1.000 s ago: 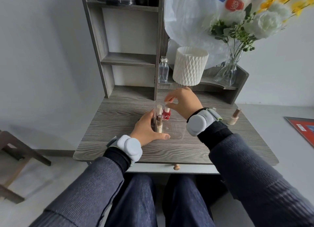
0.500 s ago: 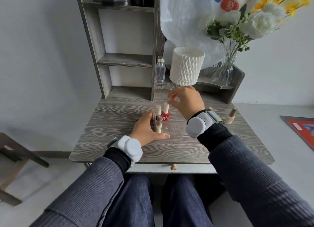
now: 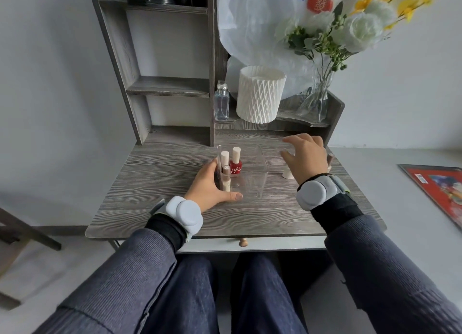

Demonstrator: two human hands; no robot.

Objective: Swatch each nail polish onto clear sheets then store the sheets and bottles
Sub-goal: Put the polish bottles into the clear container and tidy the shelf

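Head view: a clear, hard-plastic box (image 3: 253, 182) with rounded corners stands on the grey wood-grain tabletop (image 3: 162, 183). At its left end stand a glossy red polish bottle (image 3: 235, 168), marked with a white bow-like squiggle under a matte cream cap, and two nude bottles (image 3: 226, 182). The left hand (image 3: 208, 188) grips the box's left end, thumb along the front. The right hand (image 3: 306, 158) hovers right of it, fingers spread, holding nothing. Print on the white bag (image 3: 250, 21) is unreadable.

Grey wood desk (image 3: 160, 183) with shelves (image 3: 170, 86), pale walls (image 3: 50, 83).
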